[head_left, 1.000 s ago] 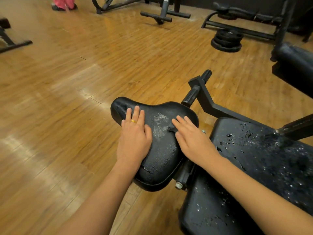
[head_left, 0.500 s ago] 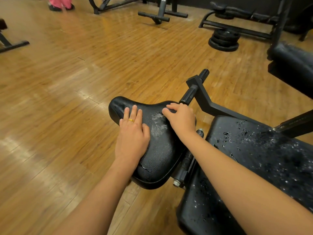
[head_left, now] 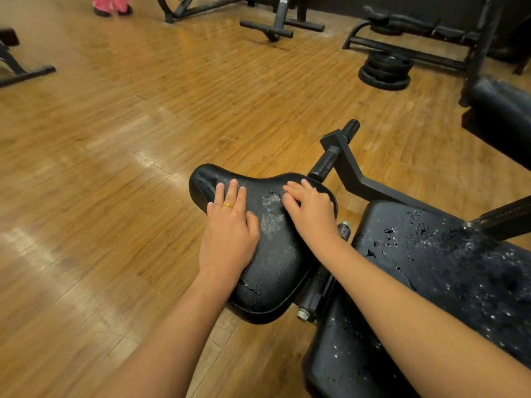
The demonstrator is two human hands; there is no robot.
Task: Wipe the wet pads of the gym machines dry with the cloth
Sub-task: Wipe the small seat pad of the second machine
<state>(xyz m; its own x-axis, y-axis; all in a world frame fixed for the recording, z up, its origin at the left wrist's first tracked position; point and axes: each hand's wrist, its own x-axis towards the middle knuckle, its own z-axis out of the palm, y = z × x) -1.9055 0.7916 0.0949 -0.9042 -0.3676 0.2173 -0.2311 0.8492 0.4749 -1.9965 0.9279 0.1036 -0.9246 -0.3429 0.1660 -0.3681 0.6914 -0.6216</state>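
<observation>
A black saddle-shaped seat pad (head_left: 273, 262) sits low in the middle of the view, with a worn, wet-looking patch near its centre. My left hand (head_left: 230, 228), wearing a gold ring, lies flat on the pad's left side with straight fingers. My right hand (head_left: 309, 208) rests on the pad's far right part, fingers spread and slightly bent over the surface. No cloth is visible in either hand. To the right lies a larger black bench pad (head_left: 445, 282) speckled with water drops.
A black steel frame with handle grips (head_left: 339, 150) rises behind the seat. A second pad (head_left: 505, 116) stands at the right edge. Weight plates (head_left: 385, 70) and other machine bases sit on the wooden floor (head_left: 115, 168). A person's pink-trousered legs (head_left: 110, 4) show top left.
My right hand slid from the pad's middle right up to its far right edge and now sits slightly back toward the centre. My left hand stayed in place.
</observation>
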